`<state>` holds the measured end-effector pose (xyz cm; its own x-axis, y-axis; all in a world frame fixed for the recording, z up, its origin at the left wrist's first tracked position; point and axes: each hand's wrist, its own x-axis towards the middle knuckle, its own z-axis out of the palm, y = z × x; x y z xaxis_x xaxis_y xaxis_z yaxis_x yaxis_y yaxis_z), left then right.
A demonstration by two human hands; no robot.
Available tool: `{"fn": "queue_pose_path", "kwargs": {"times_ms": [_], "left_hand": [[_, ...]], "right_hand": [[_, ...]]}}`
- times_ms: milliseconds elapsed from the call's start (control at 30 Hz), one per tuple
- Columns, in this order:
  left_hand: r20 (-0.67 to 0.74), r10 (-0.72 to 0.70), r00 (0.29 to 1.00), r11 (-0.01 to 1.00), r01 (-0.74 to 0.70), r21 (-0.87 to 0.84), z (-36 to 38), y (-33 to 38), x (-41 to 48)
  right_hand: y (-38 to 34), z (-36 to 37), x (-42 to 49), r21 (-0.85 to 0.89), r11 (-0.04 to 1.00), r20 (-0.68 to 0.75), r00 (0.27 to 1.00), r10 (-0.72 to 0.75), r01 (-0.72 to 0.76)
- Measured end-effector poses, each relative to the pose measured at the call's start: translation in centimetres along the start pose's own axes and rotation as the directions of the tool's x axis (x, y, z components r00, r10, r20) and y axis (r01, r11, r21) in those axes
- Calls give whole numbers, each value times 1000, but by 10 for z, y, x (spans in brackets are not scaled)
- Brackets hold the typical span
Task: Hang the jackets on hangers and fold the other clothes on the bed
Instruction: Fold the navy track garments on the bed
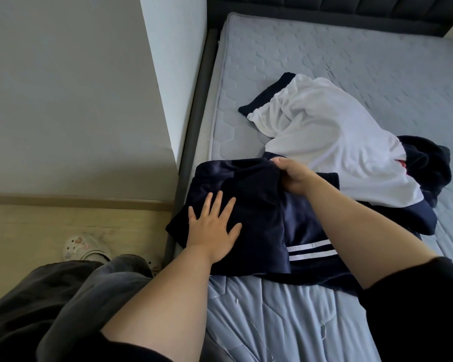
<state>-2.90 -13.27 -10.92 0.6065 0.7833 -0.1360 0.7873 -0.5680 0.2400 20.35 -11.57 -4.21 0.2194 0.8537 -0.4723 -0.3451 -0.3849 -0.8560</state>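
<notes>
Folding Step Observed at the Bed's Near Left Edge

The navy garment (pixel 249 184) lay on the bed (pixel 324 56). The left hand (pixel 215 228) pressed flat on its near part, fingers spread. The right hand (pixel 293 176), beyond and to the right, pinched the folded edge. That edge would probably need drawing toward the left hand.

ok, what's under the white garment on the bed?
The white navy-trimmed garment lies partly over dark navy clothing sticking out at its right edge, with a bit of red showing. How far that runs underneath is covered. Its far end rests on the grey quilted mattress.
</notes>
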Motion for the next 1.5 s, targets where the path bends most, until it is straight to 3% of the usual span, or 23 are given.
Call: {"fn": "queue_pose_path", "kwargs": {"times_ms": [100,200,300,400,467,600,733,800,867,967,1033,1100,1200,1267,1333,1367,1433,1500], "left_hand": [[26,33,999,998,-31,-51,-2,-3,1],[17,28,999,998,-26,-63,-3,-4,-1],[-31,-7,999,998,5,-65,-1,-2,-1],[-57,-97,994,993,93,-75,0,4,2],[-51,-175,983,981,170,-98,1,6,4],[-55,-287,956,948,275,-162,-3,6,4],[-197,-418,887,882,344,-321,-15,8,-2],[-337,-377,863,904,263,-336,-20,9,-4],[-401,-235,885,957,138,-256,-21,11,-5],[-169,-43,985,995,27,-94,-11,14,-6],[-28,0,1000,1000,-1,-18,-2,14,-6],[-11,8,1000,1000,-8,-11,0,15,-5],[-67,31,997,1000,-31,7,-4,22,-5],[-99,113,989,993,-110,34,-8,33,-4],[-81,198,977,979,-192,73,-9,46,-3],[-56,215,975,974,-210,83,-8,50,-3],[16,199,980,976,-200,87,-3,55,-3],[73,156,985,984,-162,80,1,54,-3]], "right_hand": [[-13,8,9,-313,949,-86,996,-2,-25],[-22,24,23,-607,791,-287,907,-307,76],[-17,29,18,-655,752,-470,739,-482,75],[2,24,-5,-605,796,-572,685,-451,19],[21,24,-22,-551,835,-560,748,-356,-15],[59,45,-45,-403,912,-350,933,-83,-70],[59,61,-43,-229,965,-115,988,108,-132],[54,64,-40,-199,971,-64,991,122,-132],[55,65,-36,-398,910,-135,989,63,-112],[65,58,-37,-685,721,-298,942,-154,-99],[73,48,-45,-762,641,-311,921,-235,-94],[79,33,-55,-830,549,-303,903,-304,-94],[74,-1,-69,-885,449,-369,776,-511,-125],[67,-27,-76,-870,420,-474,667,-574,-257],[64,-48,-83,-790,477,-606,607,-514,-385],[62,-55,-85,-734,552,-662,600,-449,-395],[57,-60,-87,-580,748,-712,647,-273,-322],[47,-62,-90,-511,812,-664,729,-166,-281]]}}
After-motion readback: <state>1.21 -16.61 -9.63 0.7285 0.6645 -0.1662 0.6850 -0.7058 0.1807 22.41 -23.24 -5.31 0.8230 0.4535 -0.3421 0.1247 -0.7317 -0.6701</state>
